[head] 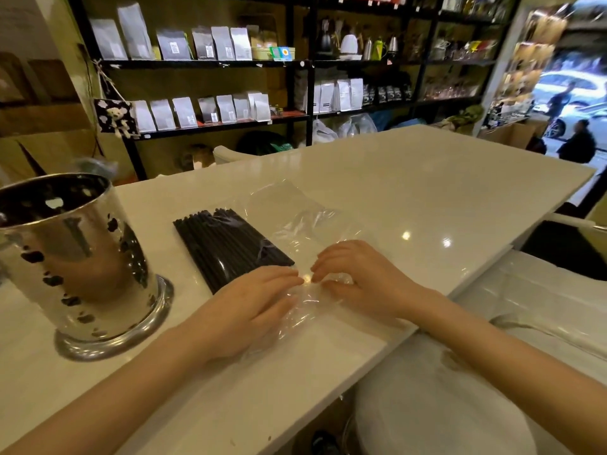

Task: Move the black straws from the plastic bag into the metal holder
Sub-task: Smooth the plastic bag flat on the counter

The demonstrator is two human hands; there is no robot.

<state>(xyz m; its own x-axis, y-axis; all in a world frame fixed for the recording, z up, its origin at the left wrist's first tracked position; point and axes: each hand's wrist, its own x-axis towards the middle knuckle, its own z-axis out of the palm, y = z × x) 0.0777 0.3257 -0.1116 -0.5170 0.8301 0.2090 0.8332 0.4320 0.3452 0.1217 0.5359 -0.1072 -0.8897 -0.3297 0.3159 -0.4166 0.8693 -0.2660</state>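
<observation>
White counter [427, 178]: metal holder [82, 267], straws [226, 247], bag [295, 211].

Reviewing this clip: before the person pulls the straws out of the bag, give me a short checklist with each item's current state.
1. Metal holder upright on the counter: ok.
2. Holder within reach, beside the black straws: ok.
3. Straws lying flat as one bundle: ok.
4. Plastic bag already open: cannot tell; the clear film hides its mouth.
5. Left hand and right hand both on the near end of the bag: ok.
6. Straws in the holder: not ok, none visible.
</observation>
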